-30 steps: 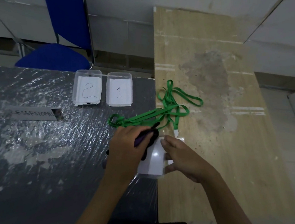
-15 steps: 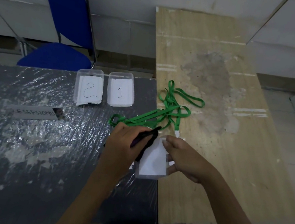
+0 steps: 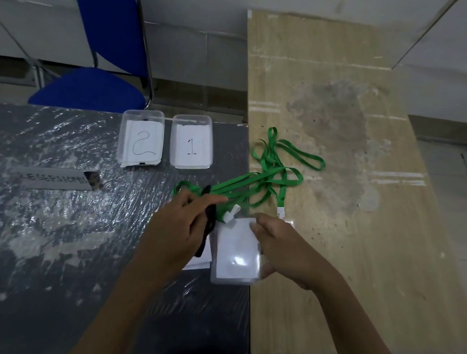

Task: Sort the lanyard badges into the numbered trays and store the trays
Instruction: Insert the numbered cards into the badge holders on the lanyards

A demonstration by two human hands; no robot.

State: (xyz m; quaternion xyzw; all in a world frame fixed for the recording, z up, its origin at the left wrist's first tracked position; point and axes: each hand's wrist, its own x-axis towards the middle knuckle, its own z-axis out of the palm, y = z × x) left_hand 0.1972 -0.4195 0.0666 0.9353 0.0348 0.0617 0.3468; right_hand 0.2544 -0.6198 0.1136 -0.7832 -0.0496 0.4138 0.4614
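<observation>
1. Two tabletops fill the frame: a dark table point(image 3: 27, 239) under crinkled plastic on the left, and a pale wooden table point(image 3: 335, 248) butted against it on the right.
2. Low centre, the right hand point(image 3: 285, 251) curls round the right edge of a clear badge point(image 3: 236, 250) with a blank white card, holding it over the seam between the tables.
3. Left of it, the left hand point(image 3: 179, 229) pinches a black strap point(image 3: 208, 226) beside the badge's white clip point(image 3: 230, 215); whether the strap belongs to this badge I cannot tell.
4. Just beyond the hands, tangled green lanyards point(image 3: 270, 175) trail from frame centre onto the wood, one ending in a second clip right of the hands.
5. Farther up, tray 2 point(image 3: 141, 138) and tray 1 point(image 3: 192, 141) sit side by side; each shows its number sheet, and tray 2 may hold flat cards beneath.
6. Judging from this, sorting is early or midway: one badge in hand, more lanyards loose, trays not stored.
7. Upper left, a blue chair point(image 3: 101, 43) stands against the wall.
</observation>
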